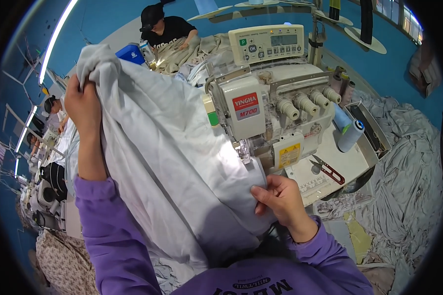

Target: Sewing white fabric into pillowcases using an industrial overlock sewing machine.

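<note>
A large piece of pale grey-white fabric (172, 147) spreads from the upper left down across my lap. My left hand (86, 105) is raised and closed on a bunched part of it at the far left. Near the machine's front, my right hand (278, 196) pinches the fabric's edge between thumb and fingers. Between the hands, the cloth runs up to the presser foot (242, 151) of a white overlock sewing machine (285, 98), where a bright lamp lights it. Whether the needle is in the cloth cannot be made out.
Red-handled thread snips (330, 171) lie on the machine table, right of my right hand. Behind them stands a light blue thread cone (350, 136) by an open box (366, 123). Heaped grey fabric (403, 167) fills the right side. A co-worker (165, 29) sits beyond the machine.
</note>
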Demonstrator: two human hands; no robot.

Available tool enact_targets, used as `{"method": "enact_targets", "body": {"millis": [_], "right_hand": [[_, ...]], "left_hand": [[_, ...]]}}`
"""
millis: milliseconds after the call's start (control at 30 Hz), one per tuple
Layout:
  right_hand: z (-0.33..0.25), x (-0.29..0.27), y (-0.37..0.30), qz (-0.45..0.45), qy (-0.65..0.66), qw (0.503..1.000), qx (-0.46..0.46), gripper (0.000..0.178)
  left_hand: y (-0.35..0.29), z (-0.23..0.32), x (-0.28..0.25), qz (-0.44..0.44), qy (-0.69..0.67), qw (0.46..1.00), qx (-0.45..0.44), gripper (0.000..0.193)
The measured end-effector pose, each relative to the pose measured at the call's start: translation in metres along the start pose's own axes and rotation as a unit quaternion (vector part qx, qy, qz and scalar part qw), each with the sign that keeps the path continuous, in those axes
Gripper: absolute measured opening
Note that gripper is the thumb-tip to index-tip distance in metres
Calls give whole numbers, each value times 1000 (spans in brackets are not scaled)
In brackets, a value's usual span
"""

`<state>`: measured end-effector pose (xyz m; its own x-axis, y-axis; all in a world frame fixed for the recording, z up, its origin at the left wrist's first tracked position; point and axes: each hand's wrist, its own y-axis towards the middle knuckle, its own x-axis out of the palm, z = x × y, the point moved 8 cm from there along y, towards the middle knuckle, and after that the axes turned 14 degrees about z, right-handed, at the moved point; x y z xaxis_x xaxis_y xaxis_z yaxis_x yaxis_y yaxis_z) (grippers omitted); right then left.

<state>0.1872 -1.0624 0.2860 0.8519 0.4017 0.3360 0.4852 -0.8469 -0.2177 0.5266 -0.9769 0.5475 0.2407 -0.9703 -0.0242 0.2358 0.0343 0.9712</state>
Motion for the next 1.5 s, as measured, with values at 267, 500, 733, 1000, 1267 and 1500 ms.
{"method": "enact_targets", "body": {"millis": [267, 500, 733, 1000, 1267, 1500], "right_hand": [[-1, 7, -6, -19, 28, 999, -1, 15], [0, 3, -1, -20, 9, 1000, -3, 14], [-1, 3, -3, -9, 9, 1000, 19, 14], [-1, 4, -1, -13, 13, 1000, 8, 14], [-2, -2, 1, -3, 17, 1000, 5, 15], [-3, 3, -2, -40, 9, 999, 2, 17]], "left_hand": [[10, -84, 40, -165, 117, 979, -20, 35], [-242, 60, -80, -627, -64, 773, 71, 58], [-221, 46, -95, -341, -2, 938, -67, 18], [-155, 1, -53, -135, -101, 967, -192, 14], [-167, 21, -23, -306, -235, 865, -320, 33], [-239, 38, -70, -399, -10, 916, -22, 23]]}}
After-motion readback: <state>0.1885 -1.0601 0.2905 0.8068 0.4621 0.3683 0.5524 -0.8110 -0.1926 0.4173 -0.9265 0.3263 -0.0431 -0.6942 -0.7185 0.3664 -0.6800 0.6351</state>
